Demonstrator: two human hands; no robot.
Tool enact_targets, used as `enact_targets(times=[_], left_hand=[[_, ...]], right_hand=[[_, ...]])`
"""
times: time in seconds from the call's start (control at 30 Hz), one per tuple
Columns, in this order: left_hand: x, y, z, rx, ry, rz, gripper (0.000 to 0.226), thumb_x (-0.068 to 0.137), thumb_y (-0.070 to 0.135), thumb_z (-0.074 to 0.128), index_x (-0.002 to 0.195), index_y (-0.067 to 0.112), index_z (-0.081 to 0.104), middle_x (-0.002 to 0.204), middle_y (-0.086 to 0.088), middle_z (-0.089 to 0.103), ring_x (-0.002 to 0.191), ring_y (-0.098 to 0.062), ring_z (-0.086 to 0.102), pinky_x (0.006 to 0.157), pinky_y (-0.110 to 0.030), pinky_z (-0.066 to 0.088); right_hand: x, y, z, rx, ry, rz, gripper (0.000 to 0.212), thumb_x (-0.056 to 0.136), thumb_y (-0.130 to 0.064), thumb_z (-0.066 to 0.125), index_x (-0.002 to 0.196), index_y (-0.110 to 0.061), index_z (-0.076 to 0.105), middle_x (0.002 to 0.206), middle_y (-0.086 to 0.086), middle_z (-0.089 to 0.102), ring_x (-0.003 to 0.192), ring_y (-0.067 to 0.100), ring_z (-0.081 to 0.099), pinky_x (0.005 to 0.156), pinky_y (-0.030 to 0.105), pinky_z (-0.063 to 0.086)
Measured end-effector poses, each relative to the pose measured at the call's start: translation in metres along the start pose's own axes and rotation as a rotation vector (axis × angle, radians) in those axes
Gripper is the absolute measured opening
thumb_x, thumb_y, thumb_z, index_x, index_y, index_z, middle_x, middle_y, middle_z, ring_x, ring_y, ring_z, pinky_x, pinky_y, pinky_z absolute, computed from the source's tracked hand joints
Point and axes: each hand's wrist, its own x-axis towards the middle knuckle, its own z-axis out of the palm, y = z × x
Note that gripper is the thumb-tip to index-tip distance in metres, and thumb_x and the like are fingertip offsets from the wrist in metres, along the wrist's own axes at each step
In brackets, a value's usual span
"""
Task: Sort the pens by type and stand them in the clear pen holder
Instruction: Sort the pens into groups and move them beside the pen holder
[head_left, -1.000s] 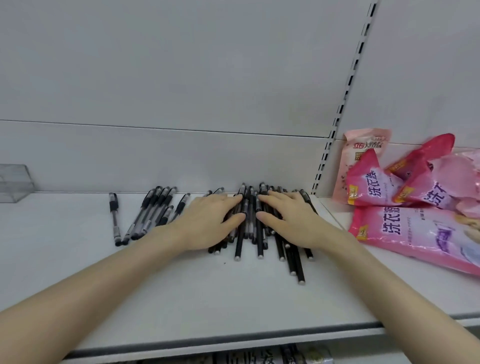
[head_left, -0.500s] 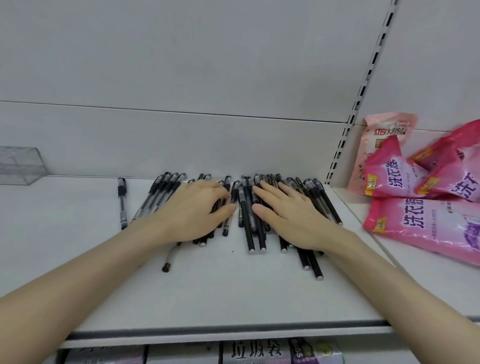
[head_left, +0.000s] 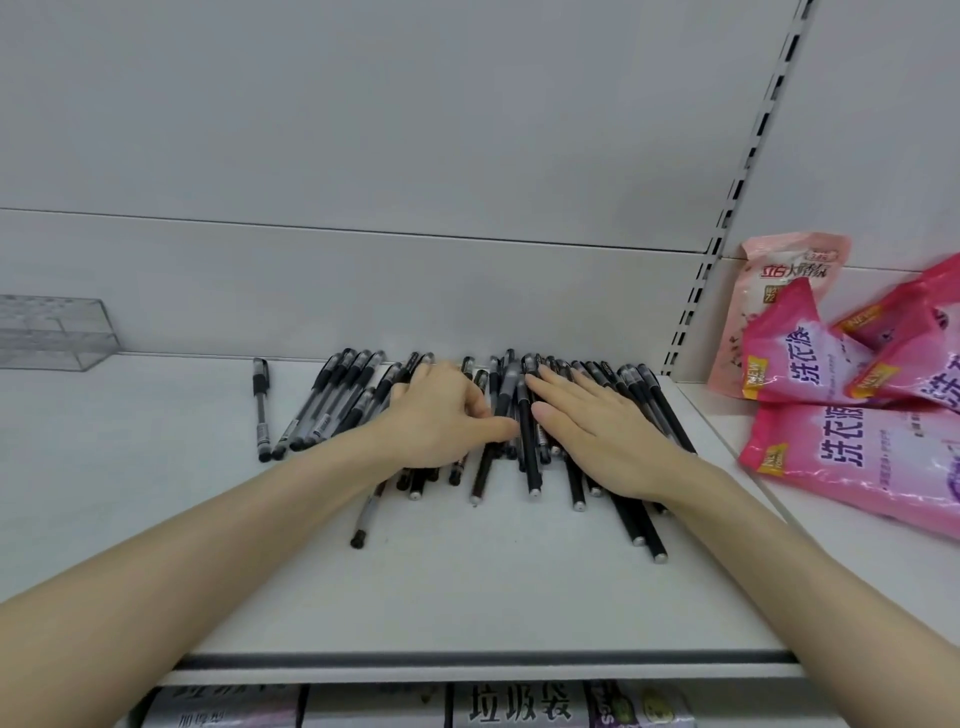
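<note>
You are standing at a pale grey shop shelf (head_left: 493, 582) backed by a plain grey panel, with a slotted metal upright (head_left: 727, 218) rising at the far right. Your left hand (head_left: 441, 415) is lying palm down on the left part of a loose row of slim black pens (head_left: 527, 457). Its fingers are bending down over the barrels, and its thumb is reaching right to touch a black pen, though you cannot tell whether any pen is being gripped. Your right hand (head_left: 597, 431) is pressing flat on the right part of the same row, fingers straight and close together, with several pens poking out near your wrist. Left of the row, a bunch of clear-barrelled pens with black caps (head_left: 332, 400) is lying slanted on the shelf. A single pen of that kind (head_left: 261, 410) is sitting apart, further left. The clear rectangular plastic pen holder (head_left: 52, 332) is standing at the far left against the back panel, well apart from both hands. Pink plastic detergent pouches (head_left: 841, 452) are lying heaped on the right.
</note>
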Motion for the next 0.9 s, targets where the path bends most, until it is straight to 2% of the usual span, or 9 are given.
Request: enact_targets(times=[0.1, 0.2, 0.27, 0.33, 0.47, 0.57, 0.67, 0.8, 0.9], left_hand=[[-0.003, 0.001, -0.007, -0.113, 0.043, -0.006, 0.039, 0.079, 0.039, 0.071, 0.049, 0.019, 0.058, 0.056, 0.003, 0.054, 0.059, -0.013, 0.047, 0.074, -0.036, 0.043], [-0.010, 0.003, -0.021, -0.359, 0.120, 0.012, 0.028, 0.082, 0.036, 0.070, 0.062, 0.018, 0.061, 0.059, 0.010, 0.057, 0.054, 0.001, 0.051, 0.056, -0.012, 0.038], [-0.014, 0.005, -0.028, -0.459, 0.113, 0.060, 0.024, 0.083, 0.034, 0.070, 0.064, 0.020, 0.061, 0.049, 0.018, 0.051, 0.046, 0.006, 0.046, 0.048, -0.006, 0.033], [-0.018, 0.009, -0.027, -0.484, 0.095, 0.099, 0.020, 0.082, 0.030, 0.071, 0.067, 0.019, 0.064, 0.049, 0.017, 0.051, 0.044, 0.005, 0.044, 0.048, -0.007, 0.032], [-0.016, 0.007, -0.026, -0.418, 0.133, 0.126, 0.021, 0.079, 0.036, 0.073, 0.075, 0.015, 0.071, 0.068, 0.007, 0.061, 0.055, 0.006, 0.049, 0.056, -0.006, 0.036], [-0.010, -0.002, -0.020, -0.370, 0.120, 0.125, 0.021, 0.076, 0.035, 0.076, 0.080, 0.015, 0.070, 0.071, 0.011, 0.063, 0.063, 0.002, 0.053, 0.062, -0.013, 0.042], [-0.004, 0.002, -0.003, -0.199, 0.073, 0.136, 0.030, 0.072, 0.046, 0.076, 0.079, 0.018, 0.064, 0.076, 0.008, 0.062, 0.068, -0.006, 0.053, 0.061, -0.020, 0.042], [-0.003, 0.018, 0.012, 0.044, 0.089, 0.151, 0.049, 0.068, 0.055, 0.073, 0.072, 0.009, 0.061, 0.069, 0.000, 0.062, 0.068, -0.016, 0.056, 0.060, -0.027, 0.036], [-0.002, 0.019, 0.010, 0.101, 0.048, 0.080, 0.048, 0.071, 0.054, 0.071, 0.068, 0.007, 0.060, 0.058, 0.002, 0.056, 0.059, -0.014, 0.051, 0.058, -0.029, 0.032]], right_hand=[[-0.002, -0.004, -0.002, 0.092, 0.120, -0.009, 0.046, 0.102, -0.042, 0.026, 0.146, -0.032, 0.032, 0.157, -0.011, 0.021, 0.146, 0.012, 0.011, 0.119, 0.040, 0.004], [-0.007, -0.015, -0.012, 0.436, 0.298, -0.104, 0.031, 0.098, -0.040, 0.044, 0.121, -0.029, 0.061, 0.126, -0.010, 0.061, 0.118, 0.002, 0.050, 0.105, 0.026, 0.034], [-0.007, -0.027, -0.020, 0.689, 0.260, -0.144, 0.020, 0.094, -0.040, 0.051, 0.106, -0.033, 0.065, 0.106, -0.018, 0.068, 0.102, -0.007, 0.058, 0.090, 0.012, 0.042], [-0.002, -0.037, -0.024, 0.852, 0.229, -0.167, 0.014, 0.093, -0.033, 0.056, 0.097, -0.029, 0.069, 0.097, -0.014, 0.072, 0.096, -0.004, 0.064, 0.085, 0.011, 0.047], [0.006, -0.041, -0.026, 0.986, 0.362, -0.098, 0.015, 0.092, -0.024, 0.059, 0.092, -0.014, 0.070, 0.088, -0.004, 0.074, 0.088, 0.007, 0.068, 0.083, 0.017, 0.050], [0.004, -0.033, -0.034, 1.218, 0.418, 0.025, 0.017, 0.097, -0.014, 0.048, 0.084, -0.007, 0.056, 0.065, 0.005, 0.068, 0.064, 0.018, 0.068, 0.063, 0.026, 0.056], [-0.002, -0.024, -0.038, 1.249, 0.409, 0.129, 0.014, 0.099, -0.013, 0.043, 0.088, -0.007, 0.050, 0.051, 0.005, 0.058, 0.046, 0.019, 0.059, 0.047, 0.030, 0.053], [-0.004, -0.018, -0.027, 1.286, 0.360, 0.205, 0.017, 0.101, -0.019, 0.042, 0.091, -0.008, 0.051, 0.051, 0.003, 0.052, 0.042, 0.016, 0.050, 0.041, 0.028, 0.047], [-0.002, -0.017, -0.022, 1.295, 0.321, 0.221, 0.019, 0.101, -0.021, 0.041, 0.093, -0.008, 0.051, 0.051, 0.002, 0.051, 0.042, 0.016, 0.048, 0.042, 0.028, 0.047]])
